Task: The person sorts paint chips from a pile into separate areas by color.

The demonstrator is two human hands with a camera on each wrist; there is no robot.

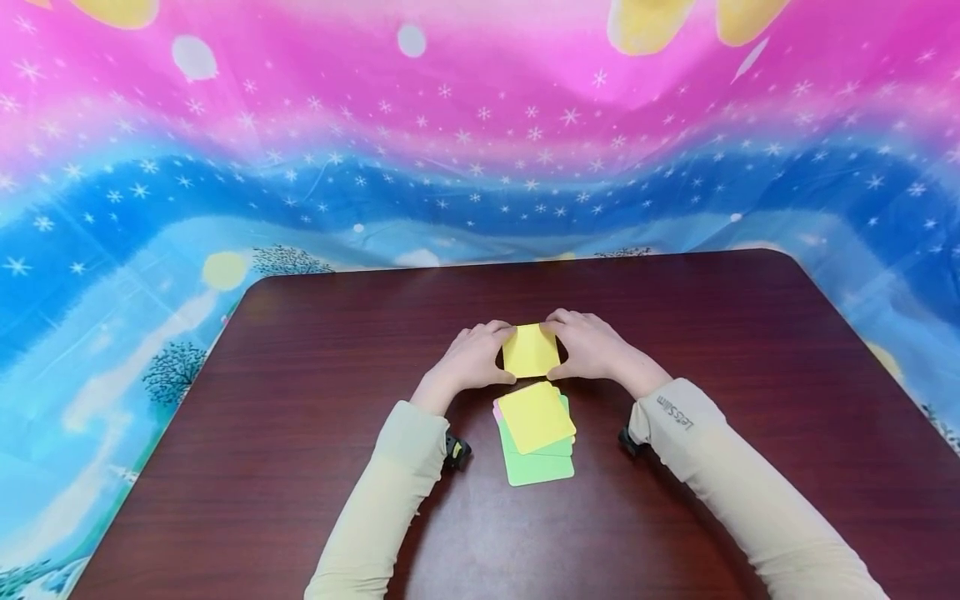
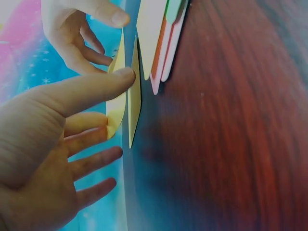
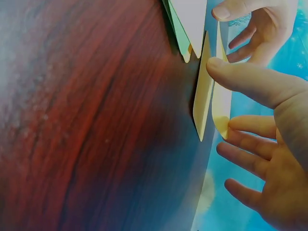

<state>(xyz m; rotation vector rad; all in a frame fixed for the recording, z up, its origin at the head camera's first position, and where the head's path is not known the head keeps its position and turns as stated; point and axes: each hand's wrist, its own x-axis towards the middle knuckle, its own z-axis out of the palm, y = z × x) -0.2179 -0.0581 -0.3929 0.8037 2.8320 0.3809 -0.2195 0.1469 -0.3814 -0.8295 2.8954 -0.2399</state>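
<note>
A square yellow card (image 1: 531, 354) spans the gap between my two hands, bowed in both wrist views. My left hand (image 1: 472, 358) grips its left side, thumb at the near edge and fingers at the far edge. On the right side my right hand (image 1: 592, 346) holds it the same way. Beneath the bowed card, a flat yellow piece (image 2: 135, 96) lies close to the tabletop; the bowed card hides it in the head view. Just nearer to me is a loose pile of cards, with a yellow card (image 1: 536, 418) on top and green cards (image 1: 538, 471) fanned out below.
Pink card edges (image 2: 156, 79) show in the pile. Everything rests on a dark reddish-brown wooden table (image 1: 300, 467) with rounded far corners. A pink and blue printed cloth (image 1: 480, 142) hangs behind it. Black wrist cameras sit at both cuffs.
</note>
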